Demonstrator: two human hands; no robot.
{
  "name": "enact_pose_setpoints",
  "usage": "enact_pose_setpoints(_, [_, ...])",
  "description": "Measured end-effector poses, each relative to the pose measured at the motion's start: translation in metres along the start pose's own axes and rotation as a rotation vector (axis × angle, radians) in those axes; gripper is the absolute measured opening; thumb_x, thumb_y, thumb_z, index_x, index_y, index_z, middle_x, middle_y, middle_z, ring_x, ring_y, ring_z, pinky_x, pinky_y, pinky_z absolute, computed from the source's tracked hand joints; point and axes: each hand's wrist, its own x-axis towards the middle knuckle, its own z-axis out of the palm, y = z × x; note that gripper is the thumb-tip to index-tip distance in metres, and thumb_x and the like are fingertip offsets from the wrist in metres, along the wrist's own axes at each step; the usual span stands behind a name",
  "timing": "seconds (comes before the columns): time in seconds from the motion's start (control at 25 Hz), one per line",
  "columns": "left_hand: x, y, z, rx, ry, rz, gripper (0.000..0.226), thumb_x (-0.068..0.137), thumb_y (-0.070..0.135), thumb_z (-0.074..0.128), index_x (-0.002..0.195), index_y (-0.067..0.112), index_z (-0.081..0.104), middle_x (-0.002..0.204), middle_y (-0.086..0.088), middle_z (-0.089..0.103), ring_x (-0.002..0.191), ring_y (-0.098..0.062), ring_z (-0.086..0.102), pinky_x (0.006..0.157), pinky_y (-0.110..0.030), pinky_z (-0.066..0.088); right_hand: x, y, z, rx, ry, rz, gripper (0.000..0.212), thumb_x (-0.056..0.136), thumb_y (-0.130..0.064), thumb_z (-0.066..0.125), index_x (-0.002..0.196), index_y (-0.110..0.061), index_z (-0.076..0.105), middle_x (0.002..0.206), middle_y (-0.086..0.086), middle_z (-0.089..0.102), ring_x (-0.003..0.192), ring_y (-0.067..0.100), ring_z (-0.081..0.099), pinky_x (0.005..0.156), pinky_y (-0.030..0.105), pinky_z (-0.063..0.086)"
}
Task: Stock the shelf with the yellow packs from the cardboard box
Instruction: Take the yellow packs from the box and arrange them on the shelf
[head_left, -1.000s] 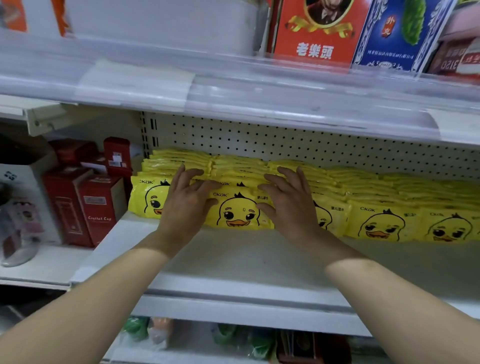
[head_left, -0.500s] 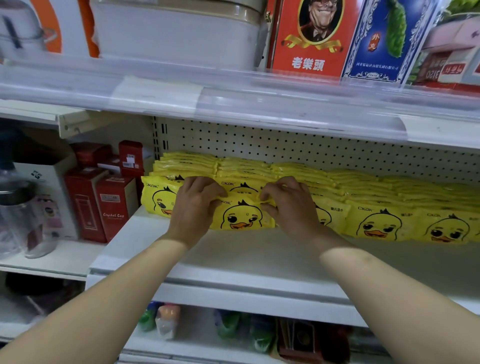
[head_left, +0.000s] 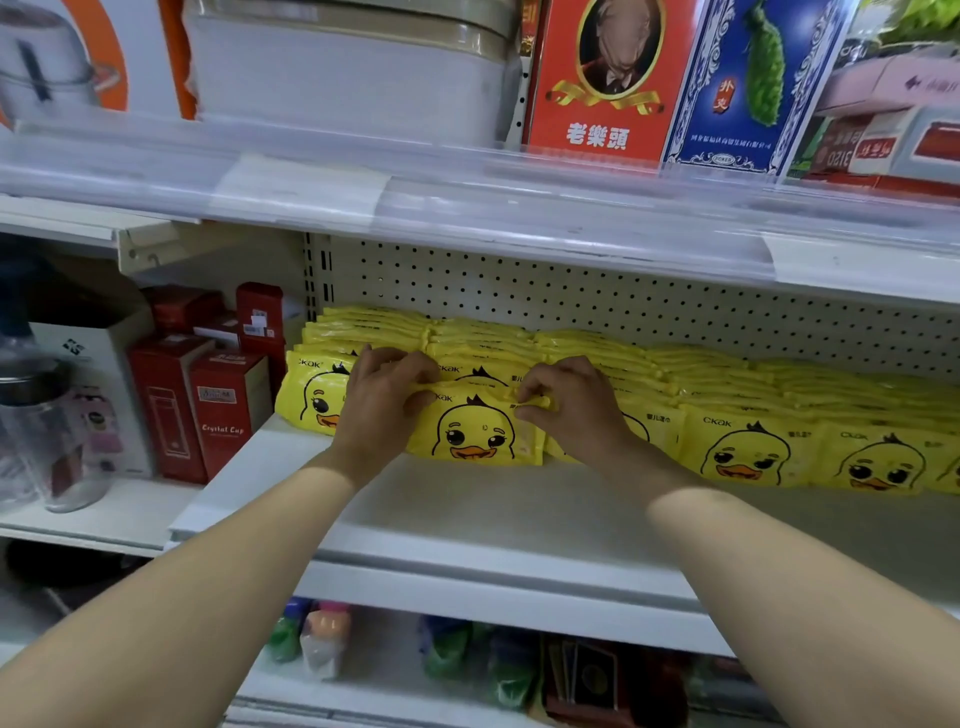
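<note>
Pinching has taken the place of pressing: a second ago both hands lay flat with straight fingers on top of the row. Now the left hand (head_left: 382, 402) and the right hand (head_left: 569, 402) have curled in. Each grips a top corner of the front pack (head_left: 475, 436), the left at its left corner and the right at its right, with thumb and fingers closed on the yellow film. That front pack stands on its lower edge on the shelf (head_left: 467, 525), duck face outward, leaning back on the pack behind it. It sits in the second file from the left end of the yellow packs (head_left: 753, 395), which run along the shelf in overlapping files back to the pegboard (head_left: 571, 301). The red boxes (head_left: 208, 405) stand on the neighbouring shelf just beside that left end. The change reads as a shift from patting the stock level to setting one pack, most likely squaring it upright in its file. The cardboard box is out of view, so how many packs remain cannot be told. The bare strip along the front of the shelf suggests room for more.
</note>
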Motion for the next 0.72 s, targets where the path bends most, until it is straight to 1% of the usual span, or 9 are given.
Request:
enact_pose_setpoints(0.12, [0.006,-0.009,-0.002,-0.052,-0.074,-0.043,0.021,0.08,0.008,0.076,0.095,0.02,0.066,0.1,0.005,0.066,0.114,-0.023,0.043,0.11,-0.047,0.029,0.0,0.0,-0.002,0.084,-0.021,0.045,0.016,0.075,-0.027,0.083,0.087,-0.025,0.072,0.078,-0.029,0.053,0.106,0.018,0.049,0.097,0.04,0.04])
enact_pose_setpoints(0.2, [0.01,-0.012,-0.007,-0.037,-0.13,-0.04,0.025,0.079,0.011,0.076,0.097,0.023,0.065,0.1,0.007,0.065,0.114,-0.021,0.042,0.103,-0.045,0.035,0.0,0.001,-0.003,0.133,-0.03,0.073,0.015,0.074,-0.027,0.084,0.082,-0.028,0.072,0.081,-0.023,0.056,0.106,0.018,0.048,0.096,0.041,0.042])
enact_pose_setpoints(0.28, [0.016,-0.011,-0.012,-0.017,-0.179,-0.014,0.027,0.078,0.011,0.078,0.099,0.023,0.066,0.093,0.013,0.062,0.11,-0.022,0.042,0.099,-0.044,0.037,0.0,0.002,-0.005,0.163,-0.033,0.086,0.016,0.073,-0.026,0.085,0.077,-0.03,0.07,0.083,-0.015,0.057,0.107,0.018,0.047,0.096,0.041,0.042])
enact_pose_setpoints(0.36, [0.022,-0.007,-0.016,0.005,-0.229,-0.002,0.025,0.078,0.013,0.078,0.099,0.023,0.068,0.091,0.016,0.057,0.111,-0.023,0.04,0.098,-0.035,0.032,0.0,0.001,-0.005,0.179,-0.033,0.087,0.018,0.072,-0.025,0.086,0.075,-0.032,0.069,0.083,-0.013,0.056,0.106,0.017,0.047,0.096,0.04,0.042])
enact_pose_setpoints(0.44, [0.026,-0.004,-0.019,-0.006,-0.294,-0.026,0.023,0.08,0.017,0.077,0.099,0.025,0.067,0.093,0.018,0.054,0.117,-0.021,0.038,0.097,-0.023,0.019,0.0,0.001,-0.005,0.194,-0.033,0.088,0.02,0.072,-0.024,0.086,0.073,-0.032,0.069,0.082,-0.014,0.055,0.105,0.015,0.047,0.096,0.039,0.042])
enact_pose_setpoints(0.48, [0.027,-0.003,-0.02,-0.022,-0.318,-0.036,0.023,0.08,0.018,0.077,0.099,0.027,0.067,0.093,0.018,0.055,0.118,-0.021,0.038,0.096,-0.021,0.015,0.001,0.001,-0.005,0.198,-0.033,0.092,0.02,0.071,-0.024,0.087,0.073,-0.032,0.069,0.082,-0.014,0.055,0.105,0.015,0.047,0.096,0.039,0.043])
enact_pose_setpoints(0.52, [0.028,-0.002,-0.02,-0.036,-0.338,-0.04,0.023,0.08,0.02,0.077,0.098,0.029,0.067,0.092,0.017,0.056,0.118,-0.02,0.038,0.096,-0.02,0.014,0.002,0.001,-0.006,0.201,-0.034,0.097,0.019,0.071,-0.024,0.087,0.073,-0.032,0.069,0.083,-0.013,0.054,0.105,0.015,0.047,0.097,0.039,0.043])
enact_pose_setpoints(0.6, [0.031,0.002,-0.022,-0.05,-0.378,-0.046,0.02,0.08,0.023,0.078,0.095,0.029,0.067,0.091,0.014,0.058,0.116,-0.019,0.038,0.096,-0.022,0.018,0.003,0.0,-0.006,0.199,-0.042,0.105,0.016,0.07,-0.023,0.087,0.075,-0.027,0.073,0.083,-0.014,0.053,0.106,0.015,0.047,0.097,0.038,0.042])
enact_pose_setpoints(0.72, [0.037,0.009,-0.027,-0.058,-0.392,-0.058,0.013,0.077,0.021,0.08,0.086,0.021,0.07,0.085,0.016,0.054,0.109,-0.017,0.039,0.095,-0.031,0.033,0.005,0.0,-0.007,0.197,-0.055,0.124,0.014,0.07,-0.022,0.088,0.078,-0.023,0.076,0.087,-0.011,0.05,0.107,0.017,0.049,0.098,0.037,0.042])
